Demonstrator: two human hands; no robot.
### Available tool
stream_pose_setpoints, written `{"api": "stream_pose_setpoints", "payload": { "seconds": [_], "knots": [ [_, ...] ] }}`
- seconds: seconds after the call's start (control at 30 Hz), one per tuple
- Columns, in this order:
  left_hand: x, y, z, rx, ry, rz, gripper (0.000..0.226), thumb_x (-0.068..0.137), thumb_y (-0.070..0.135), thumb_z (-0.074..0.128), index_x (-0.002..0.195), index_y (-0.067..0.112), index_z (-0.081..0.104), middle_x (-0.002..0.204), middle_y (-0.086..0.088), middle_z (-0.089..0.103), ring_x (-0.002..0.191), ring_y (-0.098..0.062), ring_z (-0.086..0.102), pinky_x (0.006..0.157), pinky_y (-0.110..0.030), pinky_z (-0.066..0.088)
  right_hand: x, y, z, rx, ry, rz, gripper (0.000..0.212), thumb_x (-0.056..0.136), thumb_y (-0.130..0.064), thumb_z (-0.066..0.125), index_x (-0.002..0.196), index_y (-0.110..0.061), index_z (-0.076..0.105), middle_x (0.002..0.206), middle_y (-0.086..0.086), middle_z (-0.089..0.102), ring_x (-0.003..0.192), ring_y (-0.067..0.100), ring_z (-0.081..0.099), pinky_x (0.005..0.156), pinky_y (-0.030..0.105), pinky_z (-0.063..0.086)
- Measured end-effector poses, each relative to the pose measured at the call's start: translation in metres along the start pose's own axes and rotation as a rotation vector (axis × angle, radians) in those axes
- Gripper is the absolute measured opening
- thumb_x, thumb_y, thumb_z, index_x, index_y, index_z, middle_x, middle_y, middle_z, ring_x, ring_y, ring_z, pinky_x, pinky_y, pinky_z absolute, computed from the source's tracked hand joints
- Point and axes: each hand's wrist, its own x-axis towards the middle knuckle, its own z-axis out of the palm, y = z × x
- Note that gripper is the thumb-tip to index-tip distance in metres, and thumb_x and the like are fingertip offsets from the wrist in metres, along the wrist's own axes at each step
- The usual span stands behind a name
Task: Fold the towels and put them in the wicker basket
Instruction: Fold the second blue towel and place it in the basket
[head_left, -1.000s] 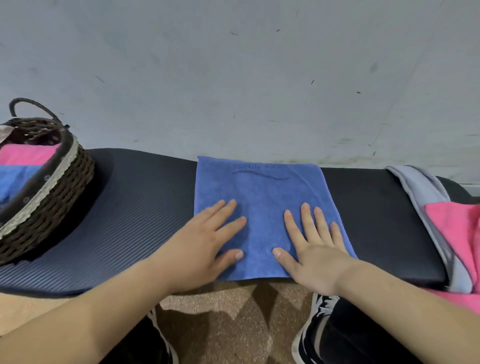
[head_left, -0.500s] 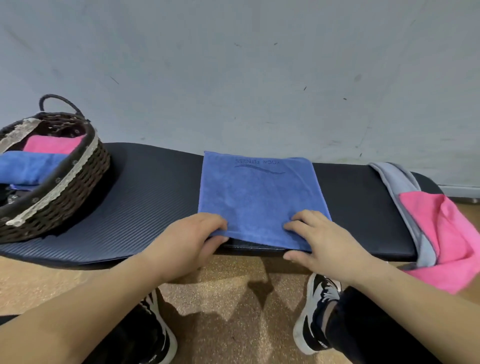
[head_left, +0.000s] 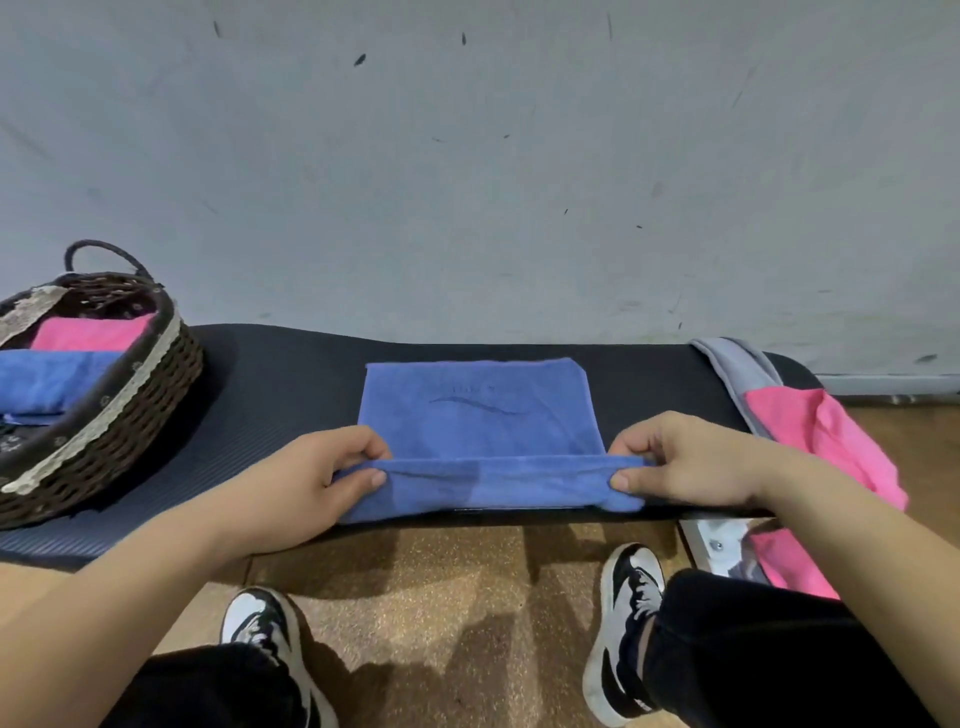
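A blue towel (head_left: 478, 415) lies in the middle of the black bench (head_left: 291, 395). Its near edge is lifted off the bench into a raised fold. My left hand (head_left: 311, 483) pinches the fold's left end between thumb and fingers. At the right end my right hand (head_left: 685, 462) pinches the fold the same way. The dark wicker basket (head_left: 130, 405) with a pale lace band stands at the bench's left end. Inside it lie a folded blue towel (head_left: 47, 379) and a pink towel (head_left: 93, 332).
A grey towel (head_left: 737, 369) and a pink towel (head_left: 821, 441) hang over the bench's right end. The pale wall (head_left: 467, 182) rises right behind the bench. My two shoes (head_left: 265, 629) stand on the brown floor (head_left: 441, 597) below the near edge.
Both hands went from lying flat on the blue towel to gripping its near edge, and they have lifted that edge up and away from me.
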Motion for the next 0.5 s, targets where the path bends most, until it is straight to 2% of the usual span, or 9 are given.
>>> {"api": "stream_pose_setpoints", "payload": {
  "seconds": [0.07,0.13,0.17,0.27,0.33,0.43,0.5],
  "knots": [
    [-0.002,-0.003,-0.006,-0.074,-0.066,-0.037,0.006,0.099,0.038,0.062,0.101,0.033,0.064,0.086,0.007,0.073,0.080,-0.019,0.067,0.079,-0.046,0.055,0.000,0.000,-0.002,0.039,-0.110,0.031,0.007,0.091,-0.027,0.076,0.088,-0.021,0.077,0.075,-0.004,0.071,0.069,0.008,0.060,0.074,0.028,0.050],
    [-0.001,-0.003,-0.009,-0.142,-0.061,-0.066,0.010,0.098,0.038,0.064,0.102,0.030,0.065,0.088,0.003,0.077,0.087,-0.026,0.070,0.083,-0.048,0.055,0.005,0.000,-0.004,0.155,-0.145,0.045,0.009,0.091,-0.024,0.078,0.089,-0.015,0.077,0.078,0.005,0.072,0.073,0.014,0.063,0.076,0.029,0.054],
    [0.001,-0.003,-0.009,-0.147,-0.033,-0.077,0.009,0.098,0.037,0.065,0.100,0.028,0.066,0.088,0.003,0.077,0.087,-0.025,0.070,0.083,-0.046,0.055,0.008,0.000,-0.005,0.217,-0.120,0.049,0.012,0.092,-0.022,0.078,0.089,-0.010,0.076,0.077,0.008,0.071,0.072,0.017,0.063,0.075,0.030,0.055],
    [0.016,-0.004,-0.013,-0.061,0.140,-0.108,0.010,0.092,0.037,0.072,0.088,0.028,0.068,0.078,0.012,0.074,0.074,-0.008,0.067,0.073,-0.038,0.056,0.026,0.001,-0.010,0.357,0.054,0.055,0.024,0.093,-0.025,0.074,0.090,-0.001,0.073,0.073,0.011,0.067,0.067,0.019,0.061,0.070,0.032,0.056],
    [0.031,-0.007,-0.015,-0.032,0.248,-0.124,0.013,0.088,0.040,0.075,0.083,0.030,0.068,0.076,0.020,0.071,0.070,0.001,0.063,0.064,-0.031,0.050,0.041,0.002,-0.009,0.437,0.183,0.059,0.028,0.097,-0.028,0.070,0.091,0.000,0.071,0.072,0.011,0.066,0.067,0.019,0.062,0.067,0.033,0.057],
    [0.057,-0.014,-0.018,-0.047,0.346,-0.124,0.009,0.090,0.037,0.074,0.085,0.032,0.069,0.077,0.024,0.068,0.073,0.004,0.061,0.062,-0.024,0.043,0.065,0.002,-0.007,0.530,0.340,0.080,0.026,0.100,-0.026,0.065,0.087,-0.005,0.072,0.073,0.008,0.068,0.069,0.019,0.063,0.061,0.032,0.057],
    [0.076,-0.016,-0.020,-0.015,0.362,-0.093,0.006,0.093,0.030,0.071,0.089,0.033,0.069,0.076,0.020,0.068,0.074,0.005,0.060,0.063,-0.020,0.041,0.082,0.003,-0.008,0.446,0.433,0.103,0.025,0.099,-0.028,0.066,0.085,-0.010,0.073,0.075,0.009,0.071,0.067,0.017,0.064,0.062,0.035,0.059]
  ]
}}
